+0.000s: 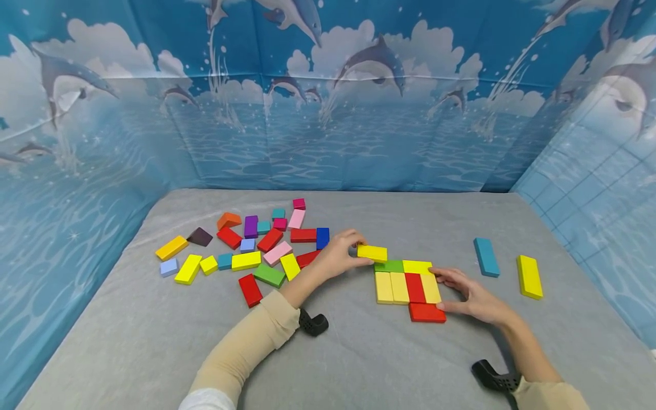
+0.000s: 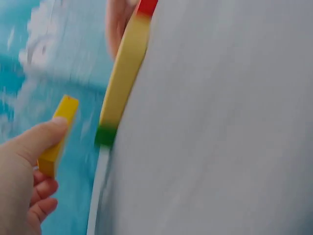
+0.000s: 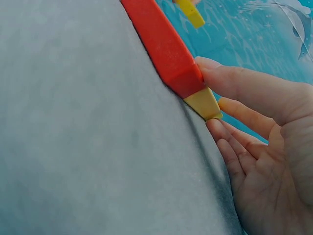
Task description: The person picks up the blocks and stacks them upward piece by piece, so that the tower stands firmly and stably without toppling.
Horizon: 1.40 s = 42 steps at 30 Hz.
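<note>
My left hand pinches a yellow block between thumb and fingers, just above the back left corner of a flat block layout. In the left wrist view the same yellow block is raised off the table. That layout has a green block and a bright yellow block along its back. Several pale yellow blocks and a red block form the middle row. Another red block lies at the front right. My right hand touches the layout's right side, thumb at the front red block.
Loose blocks of many colours spread over the left of the grey table, among them a red block and a green block. On the right lie a teal block and a yellow block. A dolphin-print curtain surrounds the table.
</note>
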### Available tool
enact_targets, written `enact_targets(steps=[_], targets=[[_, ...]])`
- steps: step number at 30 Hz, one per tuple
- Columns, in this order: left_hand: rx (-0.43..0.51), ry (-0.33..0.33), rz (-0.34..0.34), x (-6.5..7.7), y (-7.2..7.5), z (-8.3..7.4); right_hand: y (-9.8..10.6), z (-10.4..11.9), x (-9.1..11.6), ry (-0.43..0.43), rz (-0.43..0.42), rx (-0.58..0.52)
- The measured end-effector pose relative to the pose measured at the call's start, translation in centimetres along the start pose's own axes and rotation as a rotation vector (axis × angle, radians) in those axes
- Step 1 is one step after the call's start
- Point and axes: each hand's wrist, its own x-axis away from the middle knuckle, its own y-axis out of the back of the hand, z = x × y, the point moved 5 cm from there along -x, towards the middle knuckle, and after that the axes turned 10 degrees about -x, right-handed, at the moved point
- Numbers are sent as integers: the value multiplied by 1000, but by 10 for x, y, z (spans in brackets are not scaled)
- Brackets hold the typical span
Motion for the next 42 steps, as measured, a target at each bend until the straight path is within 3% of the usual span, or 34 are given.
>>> enact_targets(steps=[7, 13, 18, 24, 32, 42], targets=[[11, -135, 25, 31, -19, -51, 1, 0, -3, -20, 10, 4], [-134, -207, 63, 48, -31, -74, 2, -1, -3, -26, 2, 15], [-288, -250, 50, 52, -39, -78, 2, -2, -1, -24, 0, 16], [-373, -285, 50, 53, -45, -78, 2, -1, -1, 24, -2, -6], [-414, -333, 53, 53, -48, -80, 0, 2, 0, 42, 3, -29], [-402, -343, 163, 52, -51, -78, -1, 1, 0, 24, 4, -2]])
